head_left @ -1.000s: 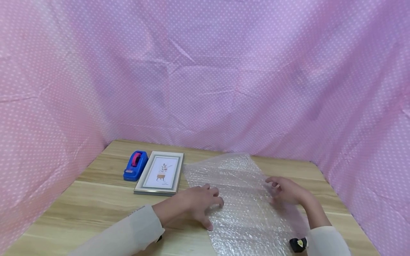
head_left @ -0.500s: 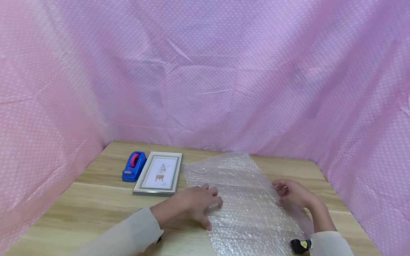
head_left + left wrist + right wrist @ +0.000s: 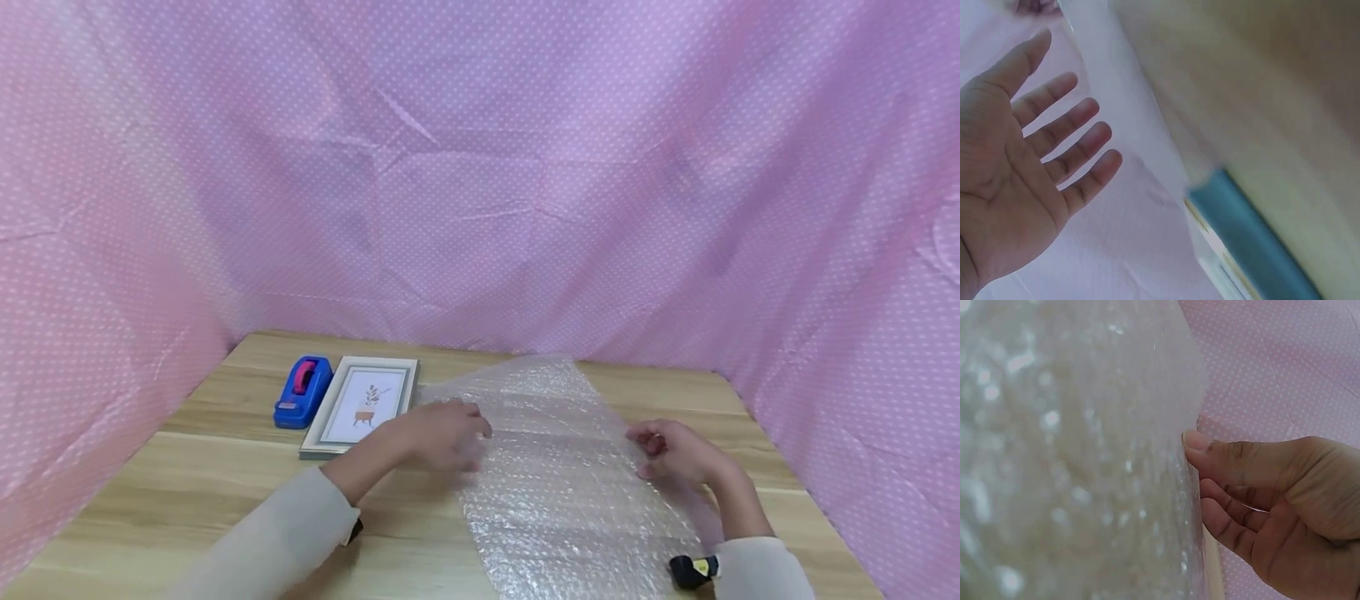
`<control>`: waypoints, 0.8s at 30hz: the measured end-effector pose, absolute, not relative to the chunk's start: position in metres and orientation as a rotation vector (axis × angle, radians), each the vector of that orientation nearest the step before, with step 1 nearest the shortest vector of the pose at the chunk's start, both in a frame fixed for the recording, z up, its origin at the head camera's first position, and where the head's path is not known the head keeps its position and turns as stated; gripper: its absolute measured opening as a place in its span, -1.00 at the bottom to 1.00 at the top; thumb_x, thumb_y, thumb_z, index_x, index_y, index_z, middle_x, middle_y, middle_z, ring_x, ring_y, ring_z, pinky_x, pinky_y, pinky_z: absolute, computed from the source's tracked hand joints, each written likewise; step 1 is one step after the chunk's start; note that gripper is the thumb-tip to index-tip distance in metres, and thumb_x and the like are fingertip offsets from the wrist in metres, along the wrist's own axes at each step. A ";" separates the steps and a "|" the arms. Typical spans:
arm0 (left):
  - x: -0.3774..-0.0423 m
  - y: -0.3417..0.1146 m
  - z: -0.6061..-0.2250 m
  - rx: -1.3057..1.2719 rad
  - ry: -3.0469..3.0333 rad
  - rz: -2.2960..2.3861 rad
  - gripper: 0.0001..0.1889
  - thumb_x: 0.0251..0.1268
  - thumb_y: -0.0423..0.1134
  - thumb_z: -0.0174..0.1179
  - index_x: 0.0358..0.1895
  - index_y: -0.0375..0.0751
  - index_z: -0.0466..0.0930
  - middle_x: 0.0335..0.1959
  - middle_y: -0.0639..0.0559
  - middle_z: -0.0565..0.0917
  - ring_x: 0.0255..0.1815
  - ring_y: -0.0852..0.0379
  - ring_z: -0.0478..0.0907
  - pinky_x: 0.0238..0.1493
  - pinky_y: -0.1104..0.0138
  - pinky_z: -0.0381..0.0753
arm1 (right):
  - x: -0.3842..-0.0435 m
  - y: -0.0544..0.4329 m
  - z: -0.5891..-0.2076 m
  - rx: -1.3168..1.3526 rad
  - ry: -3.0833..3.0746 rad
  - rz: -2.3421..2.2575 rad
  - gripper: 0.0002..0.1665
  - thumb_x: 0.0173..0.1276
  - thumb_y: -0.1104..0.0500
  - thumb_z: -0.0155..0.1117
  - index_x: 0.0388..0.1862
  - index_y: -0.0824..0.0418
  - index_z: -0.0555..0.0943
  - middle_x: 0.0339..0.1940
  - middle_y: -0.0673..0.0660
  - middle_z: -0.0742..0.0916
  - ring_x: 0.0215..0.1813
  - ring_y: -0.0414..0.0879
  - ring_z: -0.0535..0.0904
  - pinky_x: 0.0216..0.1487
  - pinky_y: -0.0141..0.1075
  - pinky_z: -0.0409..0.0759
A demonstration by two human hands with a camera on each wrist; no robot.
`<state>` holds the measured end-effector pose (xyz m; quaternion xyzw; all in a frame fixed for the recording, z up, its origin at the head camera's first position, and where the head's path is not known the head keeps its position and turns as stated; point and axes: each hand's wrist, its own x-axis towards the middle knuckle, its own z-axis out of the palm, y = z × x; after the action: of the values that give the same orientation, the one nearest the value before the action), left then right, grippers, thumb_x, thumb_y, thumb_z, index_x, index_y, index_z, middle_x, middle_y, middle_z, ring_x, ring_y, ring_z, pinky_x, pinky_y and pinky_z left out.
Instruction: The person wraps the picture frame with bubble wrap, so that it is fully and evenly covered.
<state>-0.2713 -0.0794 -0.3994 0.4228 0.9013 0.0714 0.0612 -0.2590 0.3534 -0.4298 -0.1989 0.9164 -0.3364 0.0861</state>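
A clear sheet of bubble wrap [image 3: 555,500] lies spread over the middle of the table. My right hand [image 3: 682,450] pinches its right edge; in the right wrist view the thumb [image 3: 1235,459] lies on the wrap's edge with curled fingers behind. Over the wrap's left edge, beside the picture frame, is my left hand [image 3: 446,433]. Its fingers look straight and spread in the left wrist view, with nothing between them. The picture frame [image 3: 367,400] lies face up, showing a potted plant print, its near right corner hidden by the left hand and arm.
Left of the frame stands a blue tape dispenser [image 3: 303,396] with a pink roll hub. Pink dotted cloth [image 3: 480,183] hangs around the back and sides of the wooden table [image 3: 187,500]. Black wrist devices [image 3: 690,572] show at the cuffs.
My left hand has left its place low on the wrap's left edge and moved back and left toward the picture frame. My right hand stays at the right edge, shifting only slightly.
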 end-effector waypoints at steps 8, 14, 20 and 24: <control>-0.315 -0.125 -0.393 1.044 2.805 0.379 -0.49 0.44 -0.02 0.27 0.35 -0.14 0.53 0.29 -0.12 0.54 0.30 -0.17 0.48 0.30 -0.05 0.50 | -0.257 0.352 -0.429 -0.571 2.709 -1.036 -0.27 0.03 0.29 0.63 0.19 0.50 0.58 -0.11 0.19 0.69 -0.06 0.03 0.55 -0.05 -0.25 0.60; -0.343 -0.164 -0.379 0.996 2.844 0.422 -0.48 0.47 -0.13 0.24 0.38 -0.30 0.46 0.37 -0.31 0.48 0.40 -0.32 0.38 0.41 -0.17 0.34 | -0.257 0.352 -0.429 -0.544 2.700 -1.063 -0.27 0.04 0.31 0.62 0.20 0.51 0.57 -0.12 0.19 0.67 -0.06 0.03 0.53 -0.06 -0.27 0.58; -0.368 -0.198 -0.369 0.842 2.816 0.535 -0.43 0.48 -0.15 0.21 0.42 -0.39 0.37 0.33 -0.43 0.48 0.36 -0.41 0.39 0.34 -0.27 0.35 | -0.257 0.351 -0.429 -0.545 2.708 -1.053 -0.28 0.06 0.31 0.62 0.21 0.51 0.57 -0.12 0.19 0.68 -0.07 0.03 0.53 -0.07 -0.30 0.57; -0.382 -0.220 -0.369 0.772 2.805 0.568 -0.41 0.46 -0.16 0.23 0.40 -0.43 0.35 0.31 -0.51 0.46 0.33 -0.46 0.39 0.27 -0.26 0.44 | -0.258 0.350 -0.430 -0.550 2.712 -1.055 -0.28 0.07 0.31 0.61 0.21 0.50 0.57 -0.11 0.19 0.69 -0.06 0.03 0.54 -0.05 -0.30 0.58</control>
<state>-0.3819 -0.2202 -0.3689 0.2594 0.9426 0.1908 0.0884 -0.2576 0.3504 -0.4298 -0.1849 0.9120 -0.3548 0.0902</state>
